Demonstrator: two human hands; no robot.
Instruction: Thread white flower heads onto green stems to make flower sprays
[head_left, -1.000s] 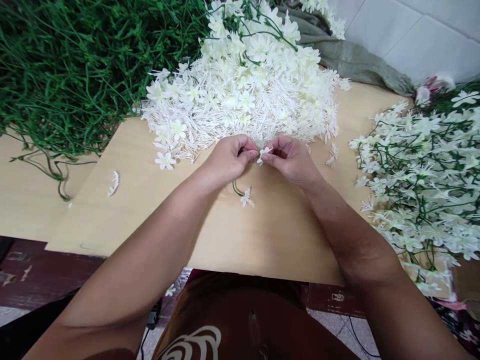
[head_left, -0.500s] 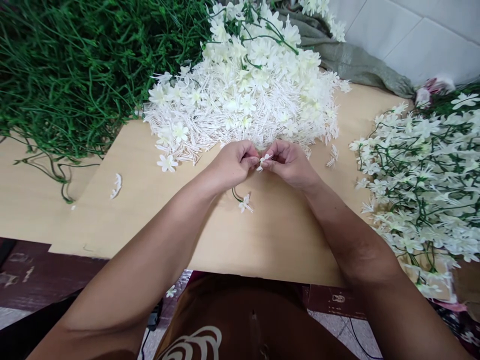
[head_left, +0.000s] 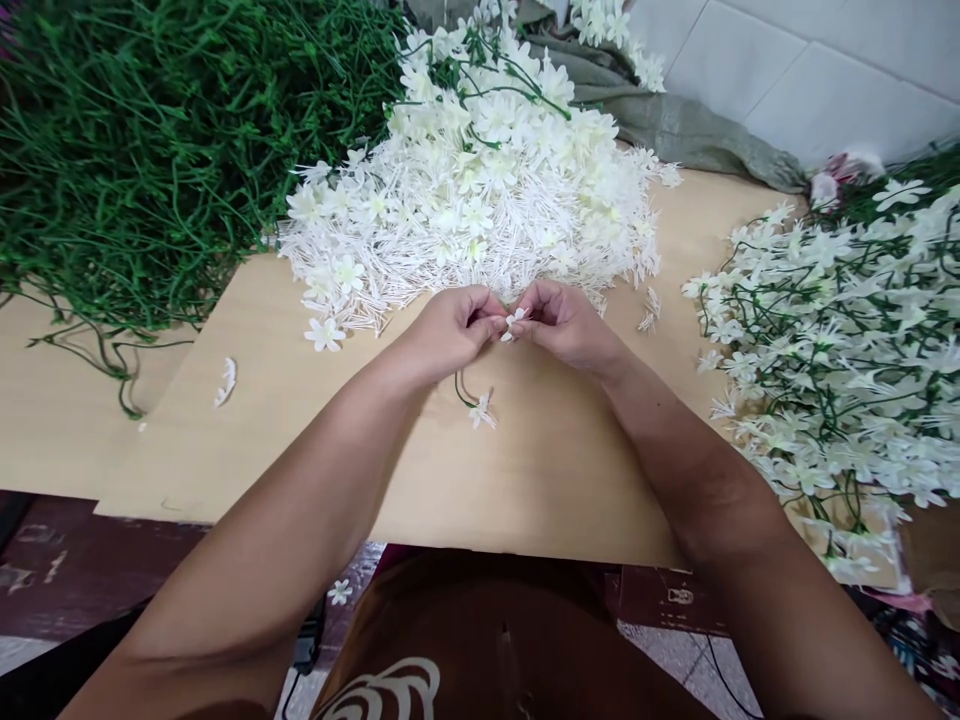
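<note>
My left hand is closed around a thin green stem that curls down to a small white flower hanging just above the board. My right hand pinches a small white flower head against the stem's tip, and the fingertips of both hands meet there. Both hands hover over the pale wooden board, just in front of a big heap of loose white flower heads.
A mass of bare green stems fills the upper left. Finished stems with white flowers lie piled at the right. A stray flower and petal piece lie on the board. Grey cloth and a tiled wall are behind.
Both hands have stayed pinched together on the flower and stem. The view has drifted slightly, so everything sits a little further left and lower.
</note>
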